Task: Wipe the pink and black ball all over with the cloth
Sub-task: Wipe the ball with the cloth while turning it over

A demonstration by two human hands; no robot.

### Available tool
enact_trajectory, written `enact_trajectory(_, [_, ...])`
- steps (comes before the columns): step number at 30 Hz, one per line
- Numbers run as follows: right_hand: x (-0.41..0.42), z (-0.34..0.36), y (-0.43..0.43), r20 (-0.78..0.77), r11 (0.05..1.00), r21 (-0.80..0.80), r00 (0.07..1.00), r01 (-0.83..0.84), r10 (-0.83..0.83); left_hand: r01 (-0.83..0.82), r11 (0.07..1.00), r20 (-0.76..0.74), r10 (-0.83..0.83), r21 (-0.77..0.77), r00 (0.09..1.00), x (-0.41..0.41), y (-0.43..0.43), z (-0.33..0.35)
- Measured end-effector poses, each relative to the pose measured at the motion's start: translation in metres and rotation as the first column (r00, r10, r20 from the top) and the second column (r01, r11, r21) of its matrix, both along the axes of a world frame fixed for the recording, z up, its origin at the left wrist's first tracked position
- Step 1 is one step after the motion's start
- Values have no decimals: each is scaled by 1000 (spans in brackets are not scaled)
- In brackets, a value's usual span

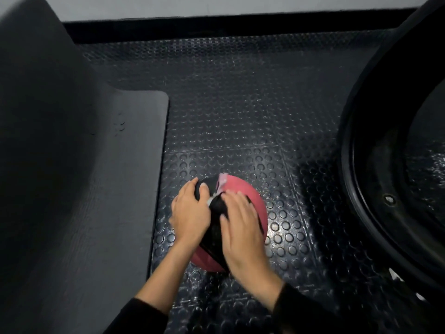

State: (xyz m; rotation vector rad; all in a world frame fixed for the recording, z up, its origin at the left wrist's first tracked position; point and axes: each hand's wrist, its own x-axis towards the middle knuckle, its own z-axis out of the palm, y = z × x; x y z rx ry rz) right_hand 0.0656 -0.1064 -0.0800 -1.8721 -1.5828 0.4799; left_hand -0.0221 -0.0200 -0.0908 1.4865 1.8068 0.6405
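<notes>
The pink and black ball (243, 190) rests on the studded rubber floor, low in the middle of the view. My left hand (190, 213) holds its left side, with thumb and fingers curled over the black panel. My right hand (240, 227) lies over the top of the ball with its fingers fairly straight, and it looks blurred. A pale cloth (222, 181) pokes out between the two hands and past my right fingertips. The rest of the cloth is hidden under my right hand. Much of the ball is covered by both hands.
A large dark grey padded shape (72, 165) fills the left side, its edge close to the ball. A big black ring-shaped object (356, 153) stands at the right. The studded black floor (240, 104) stretches ahead to a black skirting and pale wall.
</notes>
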Motion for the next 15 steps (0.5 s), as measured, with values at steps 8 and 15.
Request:
enact_trajectory(8, [51, -3, 90, -148, 960, -265, 980, 92, -134, -42, 999, 8, 41, 14, 999, -8, -5, -4])
enact_trajectory(15, [-11, 10, -1, 20, 996, -10, 996, -87, 87, -90, 995, 103, 94, -38, 990, -17, 2, -3])
